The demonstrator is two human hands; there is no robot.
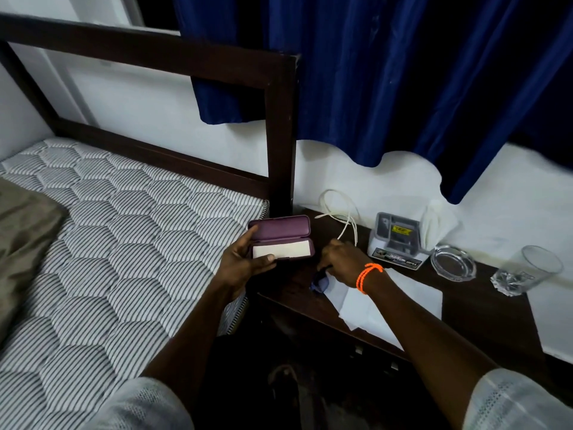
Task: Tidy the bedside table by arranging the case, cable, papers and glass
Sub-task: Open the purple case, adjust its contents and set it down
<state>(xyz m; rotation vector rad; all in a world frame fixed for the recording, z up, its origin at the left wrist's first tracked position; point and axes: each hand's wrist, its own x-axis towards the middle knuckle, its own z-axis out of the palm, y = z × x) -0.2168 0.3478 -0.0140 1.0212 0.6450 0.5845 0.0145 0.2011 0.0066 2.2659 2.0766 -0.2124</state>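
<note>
Fingers (248, 243) of the left hand (240, 262) grip the open purple case (280, 242); right hand (341, 257) fingers curl on blue glasses (319, 283) on the table (483, 308)

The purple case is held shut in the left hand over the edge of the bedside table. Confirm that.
Not quite. The head view shows the purple case open, its lid up, in the left hand over the edge of the bedside table.

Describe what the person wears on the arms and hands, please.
Both forearms are bare. Each upper arm has a short, loose sleeve of pale grey-white cloth with a fine woven pattern: the left sleeve and the right sleeve. The right wrist carries an orange cord bracelet, wound round more than once. No ring, watch or glove shows on the left hand or the right hand.
</note>
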